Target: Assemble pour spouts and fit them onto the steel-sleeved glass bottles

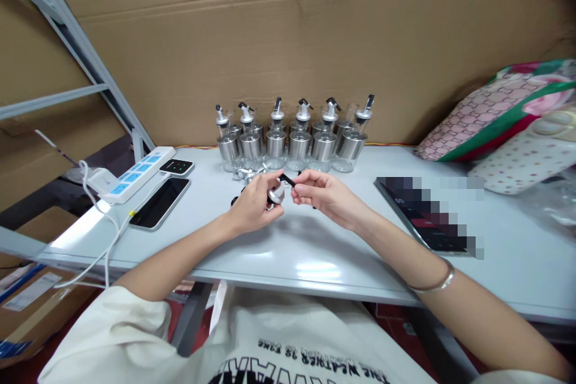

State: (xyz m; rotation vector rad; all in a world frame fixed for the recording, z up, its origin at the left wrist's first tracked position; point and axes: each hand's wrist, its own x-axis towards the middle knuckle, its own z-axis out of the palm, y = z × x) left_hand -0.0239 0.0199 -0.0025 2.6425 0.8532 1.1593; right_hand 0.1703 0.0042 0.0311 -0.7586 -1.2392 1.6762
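Over the middle of the table, my left hand [254,204] is closed around a silver pour spout [276,193], its lower part hidden by the fingers. My right hand [326,195] pinches a small black flip cap [287,180] against the tip of the spout; I cannot tell whether it is attached. Just behind my left hand lie loose silver spout parts [245,174], partly covered. Small black pieces also show around the hands. Beyond them stand glass oil bottles [299,150] with steel sleeves, the front row fitted with silver spouts and black caps.
On the left are a white power strip [139,174], a small black-faced device [177,167], a phone [161,203] and white cables [117,234]. A dark tablet-like device [418,216], partly pixelated, lies right. Patterned bags [517,144] sit at far right; cardboard [279,42] stands behind.
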